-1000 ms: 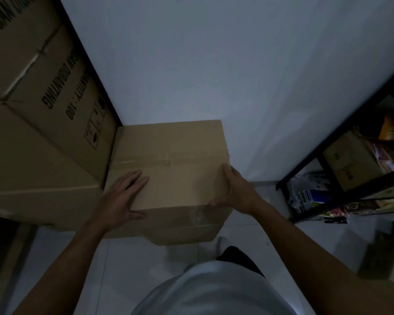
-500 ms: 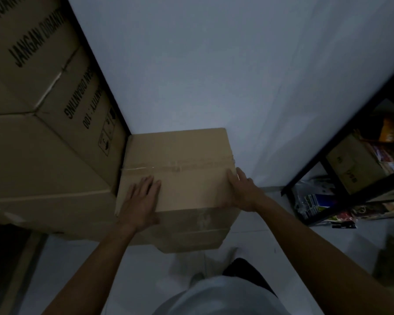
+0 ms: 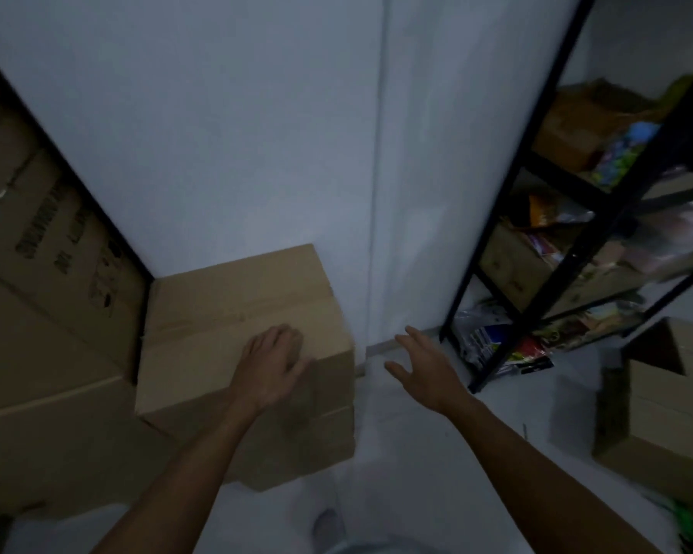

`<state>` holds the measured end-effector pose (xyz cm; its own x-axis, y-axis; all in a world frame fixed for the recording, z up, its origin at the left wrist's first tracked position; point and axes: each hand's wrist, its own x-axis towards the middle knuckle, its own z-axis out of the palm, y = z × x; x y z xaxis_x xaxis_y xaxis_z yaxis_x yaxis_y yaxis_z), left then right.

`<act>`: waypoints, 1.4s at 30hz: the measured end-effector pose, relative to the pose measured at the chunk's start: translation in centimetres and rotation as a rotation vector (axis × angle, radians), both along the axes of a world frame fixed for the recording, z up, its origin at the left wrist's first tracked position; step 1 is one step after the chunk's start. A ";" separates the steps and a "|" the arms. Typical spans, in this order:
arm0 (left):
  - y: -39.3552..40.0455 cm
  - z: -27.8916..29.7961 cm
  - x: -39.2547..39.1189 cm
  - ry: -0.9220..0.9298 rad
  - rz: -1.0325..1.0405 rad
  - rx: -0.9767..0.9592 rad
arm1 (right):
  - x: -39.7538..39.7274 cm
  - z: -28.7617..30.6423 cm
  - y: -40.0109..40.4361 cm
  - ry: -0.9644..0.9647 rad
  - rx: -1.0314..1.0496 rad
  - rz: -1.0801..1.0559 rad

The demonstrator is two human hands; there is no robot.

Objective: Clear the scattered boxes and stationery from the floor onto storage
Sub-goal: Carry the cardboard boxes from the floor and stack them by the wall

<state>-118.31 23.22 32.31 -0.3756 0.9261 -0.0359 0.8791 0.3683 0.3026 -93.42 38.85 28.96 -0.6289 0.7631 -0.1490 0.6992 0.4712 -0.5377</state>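
Fingers [image 3: 285, 341] of the person's left hand [image 3: 271, 365] are lying nearly flat, pressing on the front top edge of a closed cardboard box [image 3: 241, 313] without curling round it. That box is sitting against the white wall [image 3: 237, 133], touching a stack of larger printed cartons [image 3: 49, 313] on its left. Beside it, the right hand [image 3: 425, 367] is hovering in the air, apart from the box, its fingers spread and holding nothing. Off to the right, a black metal shelf rack [image 3: 537, 193] is holding boxes and colourful packets. Nearer the person, an open cardboard box [image 3: 665, 413] is resting on the pale floor [image 3: 437, 453]. Everything is looking dim and slightly blurred.
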 end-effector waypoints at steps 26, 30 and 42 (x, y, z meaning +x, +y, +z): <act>12.4 -3.2 51.1 -0.337 -0.601 -0.091 | 57.8 -2.0 -10.6 0.082 -0.097 -1.001; 16.8 -5.2 56.9 -0.471 -0.582 -0.160 | 63.3 -2.8 -8.0 0.080 -0.153 -1.056; 30.9 -9.3 75.1 -0.698 -0.554 -0.393 | 82.5 -4.7 2.9 -0.038 -0.239 -1.174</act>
<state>-43.23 54.15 23.00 0.3325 0.8396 -0.4294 0.6278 0.1427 0.7652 -10.87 41.76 24.26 0.4405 0.8184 -0.3689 0.6527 -0.5741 -0.4943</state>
